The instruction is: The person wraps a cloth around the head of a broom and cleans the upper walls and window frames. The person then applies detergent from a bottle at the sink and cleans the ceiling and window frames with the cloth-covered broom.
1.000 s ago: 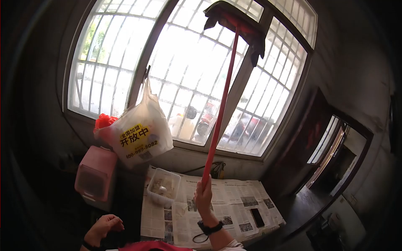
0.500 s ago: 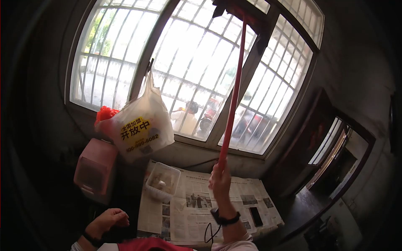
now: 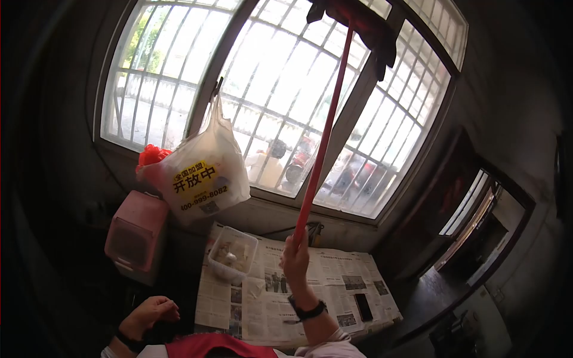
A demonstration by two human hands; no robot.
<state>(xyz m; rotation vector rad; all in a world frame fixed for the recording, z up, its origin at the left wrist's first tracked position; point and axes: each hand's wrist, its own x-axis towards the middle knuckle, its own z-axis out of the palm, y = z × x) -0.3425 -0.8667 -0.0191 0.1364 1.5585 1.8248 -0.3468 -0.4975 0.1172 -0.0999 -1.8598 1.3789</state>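
Note:
My right hand (image 3: 294, 256) is closed around the lower end of a long red pole (image 3: 324, 143), which slants up across the window. At its top a dark cloth (image 3: 361, 25) drapes over the pole's head, against the upper window frame. Low on the left, my left hand (image 3: 156, 311) is loosely curled beside the newspaper-covered table, with nothing visible in it. The window (image 3: 280, 77) has bars behind its panes. A white plastic bag (image 3: 206, 170) with printed writing hangs from the window handle, left of the pole.
Newspaper (image 3: 322, 286) covers the table, bearing a clear plastic tub (image 3: 231, 275) and a black phone (image 3: 363, 307). A pink-lidded bin (image 3: 138, 230) stands at left under the bag. People (image 3: 271, 161) show outside the glass. At right is a dark-framed opening (image 3: 477, 221).
My right hand has shifted left with the pole's lower end, so the pole leans more. The dark cloth now shows further to the right and lower. My left hand has barely moved.

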